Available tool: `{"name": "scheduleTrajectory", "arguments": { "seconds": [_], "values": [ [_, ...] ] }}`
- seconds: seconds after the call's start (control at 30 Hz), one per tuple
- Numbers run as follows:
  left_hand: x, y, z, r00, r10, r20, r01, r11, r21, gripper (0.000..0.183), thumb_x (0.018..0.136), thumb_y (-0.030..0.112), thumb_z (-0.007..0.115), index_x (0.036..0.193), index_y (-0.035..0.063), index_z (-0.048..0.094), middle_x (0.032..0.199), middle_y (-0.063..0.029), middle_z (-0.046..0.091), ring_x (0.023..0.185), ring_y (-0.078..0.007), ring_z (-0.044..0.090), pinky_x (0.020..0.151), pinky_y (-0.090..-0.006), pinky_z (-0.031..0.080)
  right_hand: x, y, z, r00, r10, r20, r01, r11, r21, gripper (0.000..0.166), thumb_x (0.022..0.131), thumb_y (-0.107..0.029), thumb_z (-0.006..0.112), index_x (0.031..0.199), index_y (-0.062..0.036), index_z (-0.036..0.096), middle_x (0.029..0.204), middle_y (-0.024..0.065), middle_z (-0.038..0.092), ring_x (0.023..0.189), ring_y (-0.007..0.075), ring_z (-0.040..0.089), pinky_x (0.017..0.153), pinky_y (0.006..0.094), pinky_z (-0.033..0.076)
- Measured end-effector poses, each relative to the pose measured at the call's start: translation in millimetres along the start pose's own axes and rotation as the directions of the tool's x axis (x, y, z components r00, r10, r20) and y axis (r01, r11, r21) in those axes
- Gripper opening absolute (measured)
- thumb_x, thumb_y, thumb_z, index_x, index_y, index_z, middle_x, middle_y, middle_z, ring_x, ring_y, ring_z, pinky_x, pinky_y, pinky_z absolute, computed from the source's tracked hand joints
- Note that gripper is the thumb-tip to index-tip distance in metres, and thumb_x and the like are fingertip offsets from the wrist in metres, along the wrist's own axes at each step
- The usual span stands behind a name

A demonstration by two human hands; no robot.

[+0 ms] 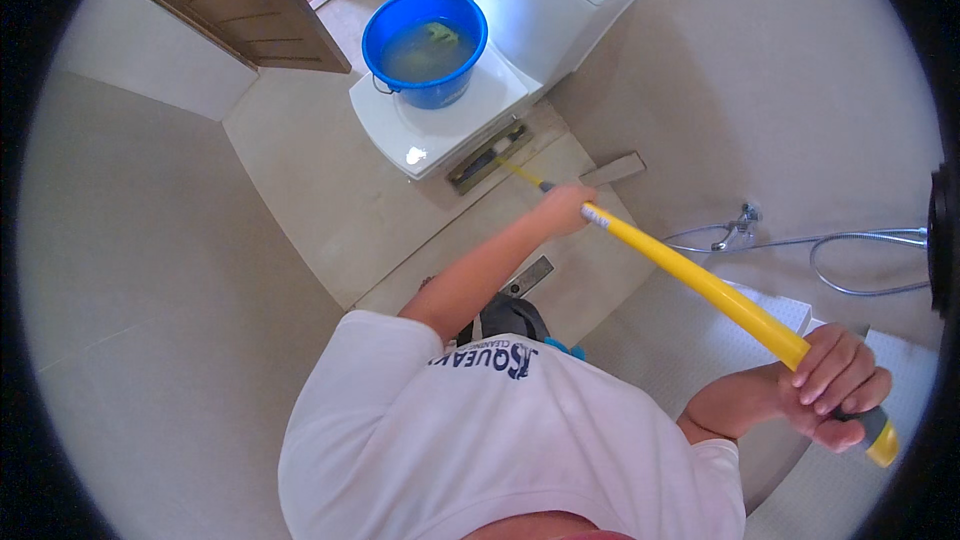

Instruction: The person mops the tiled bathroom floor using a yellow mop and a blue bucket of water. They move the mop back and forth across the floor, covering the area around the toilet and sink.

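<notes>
A flat mop with a yellow pole (697, 277) runs slantwise across the view. My left hand (566, 210) grips the pole partway down, near a grey joint. My right hand (836, 390) is wrapped around the top end, by its grey and yellow grip. The flat mop head (489, 157) lies on the tiled floor alongside the base of a white toilet (480, 105). On the closed toilet lid stands a blue bucket (425, 49) of cloudy water, with a yellow-green cloth (441, 33) in it.
A brown door (247, 0) stands ajar at the upper left. A metal floor drain (529, 277) lies near my feet. On the right wall are a chrome tap (739, 227) and a looping shower hose (832, 240). A pale block-like piece (615, 169) sits by the wall.
</notes>
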State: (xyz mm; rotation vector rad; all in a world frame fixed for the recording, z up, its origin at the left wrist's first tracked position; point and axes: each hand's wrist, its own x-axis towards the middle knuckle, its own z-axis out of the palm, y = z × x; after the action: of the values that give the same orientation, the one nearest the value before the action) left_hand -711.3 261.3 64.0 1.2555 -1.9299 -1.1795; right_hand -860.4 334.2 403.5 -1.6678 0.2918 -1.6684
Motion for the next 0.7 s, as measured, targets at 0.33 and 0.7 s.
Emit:
{"name": "scheduleTrajectory", "arguments": {
  "seconds": [0.33,0.7],
  "values": [
    [-168,-32,-42,0.907,-0.400,-0.128,0.406,0.914,0.018,0.015,0.064,0.016,0.063,0.068,0.0041,0.054,0.067,-0.0136,0.056,0.066,-0.0308,0.055,0.056,-0.0353,0.042,-44,24,39,0.981,0.190,0.045,-0.194,0.926,0.324,0.027,0.077,-0.023,0.059,0.070,-0.0076,0.038,0.053,0.0032,0.049,0.041,0.0118,0.049,0.039,0.0267,0.046],
    [-43,15,28,0.996,-0.081,0.031,0.085,0.986,-0.142,0.012,0.066,0.012,0.061,0.072,0.0043,0.055,0.068,-0.0128,0.057,0.067,-0.0301,0.055,0.058,-0.0343,0.042,-29,-40,3,0.980,-0.005,-0.198,-0.022,0.991,-0.132,0.027,0.075,-0.023,0.059,0.068,-0.0095,0.037,0.049,0.0000,0.045,0.040,0.0071,0.047,0.035,0.0186,0.042]
  ]
}}
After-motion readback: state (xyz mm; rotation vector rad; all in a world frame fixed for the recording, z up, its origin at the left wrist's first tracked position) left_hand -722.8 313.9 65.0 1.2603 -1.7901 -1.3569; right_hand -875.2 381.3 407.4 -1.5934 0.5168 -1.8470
